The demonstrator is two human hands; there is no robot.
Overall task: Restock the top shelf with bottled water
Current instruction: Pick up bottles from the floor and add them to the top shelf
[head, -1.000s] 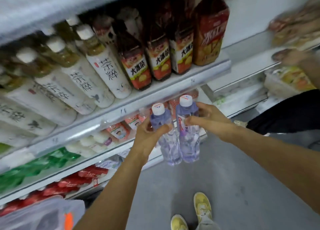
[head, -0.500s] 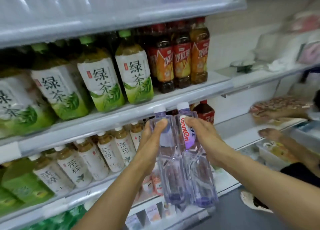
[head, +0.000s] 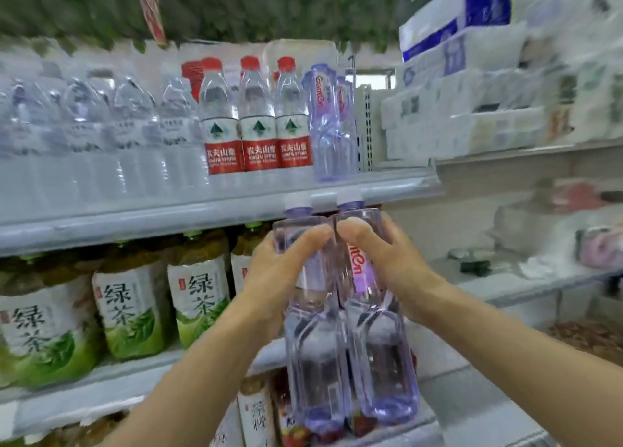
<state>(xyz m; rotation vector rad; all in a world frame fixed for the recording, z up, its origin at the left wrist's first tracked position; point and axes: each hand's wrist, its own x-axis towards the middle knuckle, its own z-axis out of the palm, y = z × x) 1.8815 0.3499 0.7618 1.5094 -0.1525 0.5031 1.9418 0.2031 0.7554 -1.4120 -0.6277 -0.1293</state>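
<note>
I hold two clear purple-tinted water bottles upright, side by side, just below the top shelf's front edge (head: 215, 210). My left hand (head: 279, 271) grips the left bottle (head: 313, 362) round its shoulder. My right hand (head: 387, 264) grips the right bottle (head: 381, 362), which has a purple label. Their white caps reach the shelf lip. On the top shelf stand two matching purple bottles (head: 325, 123) at the right end, beside three red-label water bottles (head: 259, 123) and several clear ones (head: 101, 133).
Green tea bottles (head: 199, 291) fill the shelf below. Packs of tissue paper (head: 472, 76) are stacked on the neighbouring shelf unit to the right. A bare strip of top shelf (head: 397, 173) lies right of the purple bottles. More drinks stand lower down.
Both hands have lifted the two bottles higher, from the tea shelves up to the edge of the top shelf. My view has tilted upward, and the top shelf now shows.
</note>
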